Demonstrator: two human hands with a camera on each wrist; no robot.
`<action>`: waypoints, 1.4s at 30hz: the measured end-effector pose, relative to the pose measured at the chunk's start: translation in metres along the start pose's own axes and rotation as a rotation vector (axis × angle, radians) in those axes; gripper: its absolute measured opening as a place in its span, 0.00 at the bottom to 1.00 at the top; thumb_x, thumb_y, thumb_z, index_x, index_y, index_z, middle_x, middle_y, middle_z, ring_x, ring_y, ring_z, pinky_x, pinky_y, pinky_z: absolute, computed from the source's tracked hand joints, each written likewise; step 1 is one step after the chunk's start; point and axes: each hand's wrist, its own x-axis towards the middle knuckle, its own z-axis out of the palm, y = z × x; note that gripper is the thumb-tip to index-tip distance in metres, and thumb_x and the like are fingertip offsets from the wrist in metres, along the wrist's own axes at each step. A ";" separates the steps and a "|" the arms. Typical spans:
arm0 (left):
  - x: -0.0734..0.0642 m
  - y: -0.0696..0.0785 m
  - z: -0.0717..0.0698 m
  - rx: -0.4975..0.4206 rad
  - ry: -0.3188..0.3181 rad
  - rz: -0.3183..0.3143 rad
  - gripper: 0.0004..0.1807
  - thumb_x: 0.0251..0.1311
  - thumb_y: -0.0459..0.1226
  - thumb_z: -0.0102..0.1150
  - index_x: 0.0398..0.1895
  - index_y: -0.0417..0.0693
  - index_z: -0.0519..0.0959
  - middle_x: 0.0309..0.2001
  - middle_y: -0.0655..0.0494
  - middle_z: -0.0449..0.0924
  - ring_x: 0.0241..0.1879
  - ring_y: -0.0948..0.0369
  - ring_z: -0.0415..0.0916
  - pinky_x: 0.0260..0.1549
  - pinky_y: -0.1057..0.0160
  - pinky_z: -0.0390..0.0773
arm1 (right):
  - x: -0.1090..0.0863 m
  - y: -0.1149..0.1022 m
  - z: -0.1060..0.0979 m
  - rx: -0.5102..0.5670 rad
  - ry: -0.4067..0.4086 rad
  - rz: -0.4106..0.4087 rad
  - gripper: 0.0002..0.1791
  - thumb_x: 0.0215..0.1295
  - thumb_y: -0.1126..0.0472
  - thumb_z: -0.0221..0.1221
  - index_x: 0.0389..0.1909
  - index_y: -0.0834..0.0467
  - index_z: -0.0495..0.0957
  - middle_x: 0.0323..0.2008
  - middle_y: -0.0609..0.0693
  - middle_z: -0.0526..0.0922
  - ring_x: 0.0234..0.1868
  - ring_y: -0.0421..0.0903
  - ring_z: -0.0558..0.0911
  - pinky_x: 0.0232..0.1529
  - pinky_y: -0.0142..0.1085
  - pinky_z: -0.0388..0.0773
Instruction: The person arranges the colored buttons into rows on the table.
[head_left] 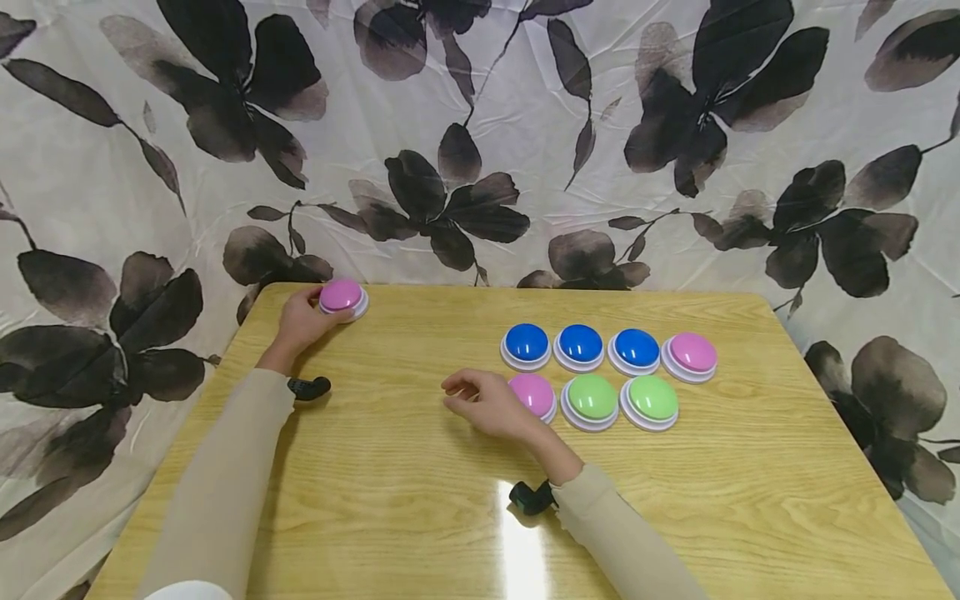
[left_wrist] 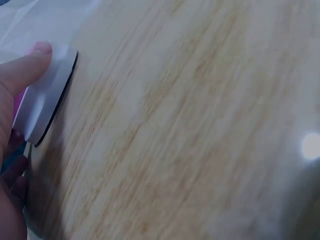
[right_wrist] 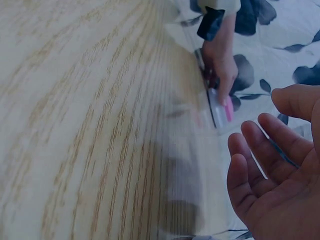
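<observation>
At the far left corner of the table, my left hand [head_left: 298, 323] grips a pink push button [head_left: 341, 294] with a round white base. In the left wrist view the thumb [left_wrist: 30, 67] lies along the side of the white base [left_wrist: 50, 92], whose dark underside edge shows near the wood. My right hand [head_left: 487, 404] hovers over the middle of the table with loosely bent fingers and nothing between them. Just beside it, a second pink button [head_left: 532, 395] is partly covered by that hand. The right wrist view shows its fingers [right_wrist: 270, 150] spread apart.
Right of centre, three blue buttons [head_left: 580, 343] and a pink button [head_left: 692, 354] form the back row. Two green buttons [head_left: 591, 398] stand in the front row. A floral cloth [head_left: 555, 167] hangs behind the wooden table [head_left: 405, 500].
</observation>
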 end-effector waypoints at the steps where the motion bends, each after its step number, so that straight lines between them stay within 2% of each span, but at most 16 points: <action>1: 0.001 -0.001 0.000 0.016 -0.002 0.001 0.48 0.50 0.52 0.73 0.67 0.31 0.65 0.60 0.33 0.69 0.57 0.42 0.66 0.57 0.43 0.64 | 0.001 0.000 0.000 -0.002 -0.002 0.001 0.15 0.68 0.58 0.60 0.52 0.61 0.79 0.46 0.50 0.82 0.42 0.41 0.79 0.43 0.35 0.77; 6: 0.004 -0.002 0.001 0.111 -0.014 -0.008 0.52 0.46 0.58 0.72 0.68 0.35 0.65 0.62 0.34 0.68 0.61 0.39 0.61 0.58 0.39 0.57 | 0.006 0.003 0.001 -0.011 -0.009 0.008 0.15 0.68 0.60 0.60 0.52 0.60 0.80 0.44 0.48 0.82 0.41 0.40 0.79 0.43 0.34 0.77; 9: 0.005 -0.002 0.001 0.135 -0.019 -0.025 0.53 0.45 0.60 0.71 0.69 0.38 0.65 0.63 0.36 0.68 0.62 0.39 0.59 0.56 0.37 0.54 | 0.009 0.002 0.000 -0.014 -0.011 0.012 0.15 0.68 0.60 0.60 0.52 0.61 0.79 0.44 0.47 0.82 0.42 0.40 0.79 0.43 0.34 0.77; 20: 0.001 -0.005 0.004 0.083 -0.018 -0.034 0.51 0.43 0.61 0.73 0.66 0.39 0.69 0.61 0.37 0.71 0.62 0.42 0.62 0.58 0.39 0.53 | 0.021 0.000 0.003 -0.011 -0.035 0.018 0.15 0.69 0.58 0.59 0.53 0.61 0.79 0.43 0.46 0.82 0.43 0.41 0.78 0.44 0.35 0.76; 25: -0.004 -0.006 0.004 0.030 -0.028 -0.012 0.52 0.41 0.60 0.74 0.64 0.36 0.70 0.60 0.36 0.71 0.61 0.42 0.64 0.60 0.41 0.59 | 0.028 0.000 0.006 -0.008 -0.024 0.023 0.15 0.69 0.60 0.59 0.52 0.61 0.79 0.41 0.45 0.82 0.42 0.42 0.78 0.44 0.35 0.76; 28: -0.009 -0.006 0.003 0.000 -0.044 0.013 0.53 0.41 0.58 0.75 0.65 0.34 0.68 0.60 0.35 0.71 0.61 0.43 0.65 0.60 0.43 0.63 | 0.031 0.001 0.008 -0.008 -0.018 0.026 0.15 0.69 0.60 0.59 0.52 0.62 0.79 0.40 0.45 0.82 0.41 0.42 0.78 0.44 0.34 0.76; 33: -0.021 -0.004 0.001 -0.026 -0.074 0.025 0.54 0.43 0.56 0.75 0.67 0.33 0.65 0.62 0.35 0.68 0.63 0.42 0.63 0.62 0.43 0.61 | 0.035 0.004 0.012 -0.005 -0.016 0.027 0.14 0.68 0.60 0.59 0.51 0.62 0.80 0.40 0.47 0.82 0.41 0.42 0.78 0.45 0.33 0.76; 37: -0.034 0.002 -0.001 -0.026 -0.111 0.021 0.56 0.44 0.57 0.74 0.69 0.32 0.62 0.65 0.33 0.64 0.65 0.40 0.59 0.63 0.40 0.58 | 0.038 0.006 0.014 -0.006 -0.006 0.041 0.14 0.68 0.60 0.59 0.51 0.62 0.80 0.39 0.46 0.82 0.41 0.42 0.78 0.45 0.33 0.75; 42: -0.048 0.011 -0.004 -0.060 -0.129 0.054 0.53 0.45 0.53 0.76 0.68 0.31 0.62 0.62 0.32 0.65 0.63 0.39 0.61 0.61 0.40 0.60 | 0.040 0.006 0.015 -0.009 -0.003 0.049 0.14 0.68 0.59 0.60 0.51 0.61 0.80 0.40 0.46 0.82 0.42 0.42 0.78 0.46 0.34 0.75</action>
